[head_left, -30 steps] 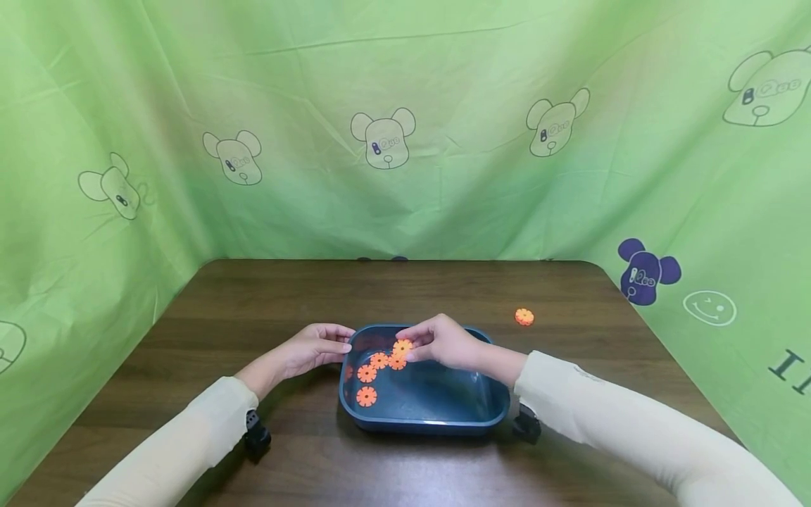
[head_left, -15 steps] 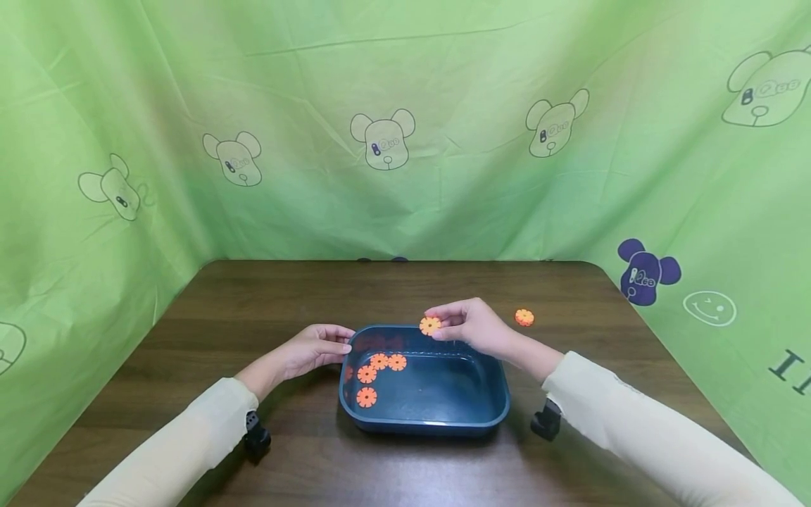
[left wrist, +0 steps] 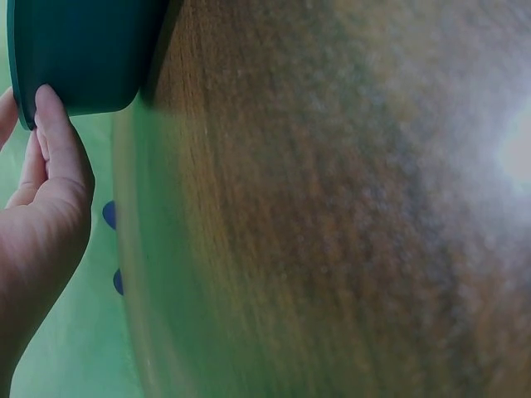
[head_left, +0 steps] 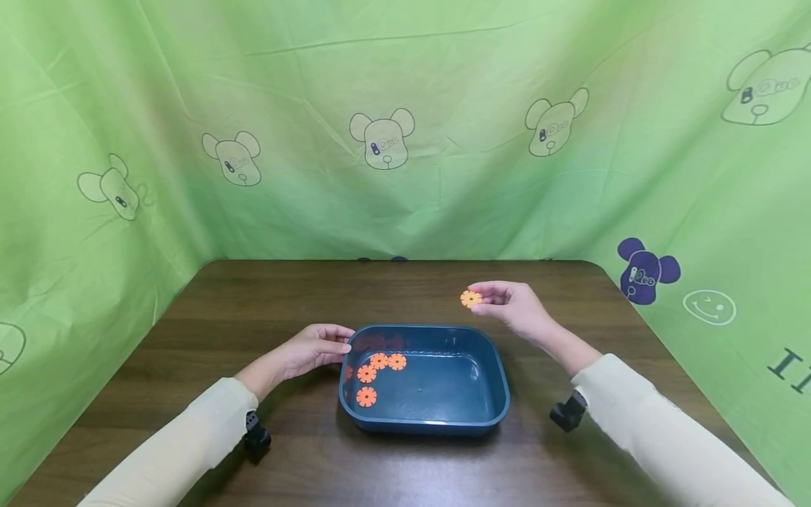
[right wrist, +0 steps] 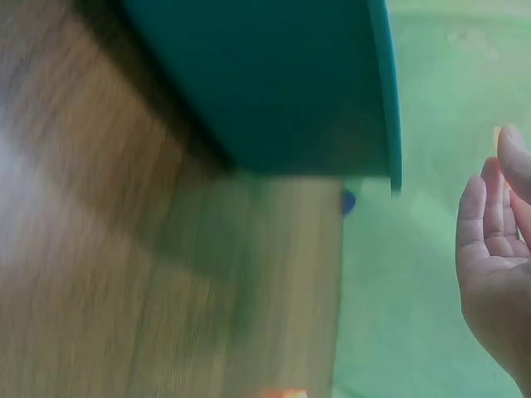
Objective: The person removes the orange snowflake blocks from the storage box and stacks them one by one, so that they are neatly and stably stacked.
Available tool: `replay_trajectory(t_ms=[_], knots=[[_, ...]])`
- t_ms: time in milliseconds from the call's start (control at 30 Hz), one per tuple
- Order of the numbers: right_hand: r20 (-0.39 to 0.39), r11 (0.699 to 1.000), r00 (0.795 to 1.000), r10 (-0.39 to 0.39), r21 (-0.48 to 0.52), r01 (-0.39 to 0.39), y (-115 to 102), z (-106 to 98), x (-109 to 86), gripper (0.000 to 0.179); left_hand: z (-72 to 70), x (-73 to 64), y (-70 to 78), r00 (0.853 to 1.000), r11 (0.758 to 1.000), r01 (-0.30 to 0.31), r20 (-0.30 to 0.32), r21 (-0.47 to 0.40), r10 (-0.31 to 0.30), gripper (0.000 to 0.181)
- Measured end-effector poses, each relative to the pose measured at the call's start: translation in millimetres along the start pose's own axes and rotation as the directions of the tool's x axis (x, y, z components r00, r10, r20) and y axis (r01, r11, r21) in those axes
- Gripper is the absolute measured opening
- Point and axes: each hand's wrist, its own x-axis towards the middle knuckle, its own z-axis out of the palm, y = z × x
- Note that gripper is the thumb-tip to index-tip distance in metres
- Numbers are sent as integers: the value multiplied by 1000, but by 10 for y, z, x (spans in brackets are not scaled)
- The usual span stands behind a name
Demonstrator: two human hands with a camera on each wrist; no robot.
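Observation:
A dark blue rectangular plastic tub [head_left: 424, 425] sits on the wooden table. My left hand [head_left: 315, 351] grips its far left corner, the thumb against the outer wall in the left wrist view. Beyond the tub's far right side, my right hand [head_left: 516, 307] pinches an orange notched snowflake building disc [head_left: 471, 299] above the table. Inside the tub, several similar orange discs [head_left: 367, 397] lie along the left and far left. In the right wrist view, the right hand's fingers are partly cut off and only a sliver of the held disc shows.
The table [head_left: 266, 296] runs back to a green curtain [head_left: 443, 211] with printed mouse heads, which also hangs at both sides. A bit of another orange piece [right wrist: 286, 393] shows at the bottom of the right wrist view. Each wrist carries a black camera [head_left: 257, 436].
My right hand has lifted an orange disc out of the tub and carried it right and away over the table. It now hides the orange piece lying there. My left hand stays put.

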Motion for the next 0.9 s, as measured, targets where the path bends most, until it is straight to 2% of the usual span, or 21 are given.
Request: replay_trajectory(t_ms=[267,533,900], knots=[[-80,997,997,24,-78,-30,133,-275,-24,45,10,-8,8,1000,1000,-5,-1,2,5,44],[-147,992,989,-30,-123,12,354,-492,-25,41,-6,3,-5,1000,1000,-2,0,-2,2,45],[-174,989,984,23,-140,-48,624,-737,-72,46,7,7,1,1000,1000,3,-4,-4,-3,43]])
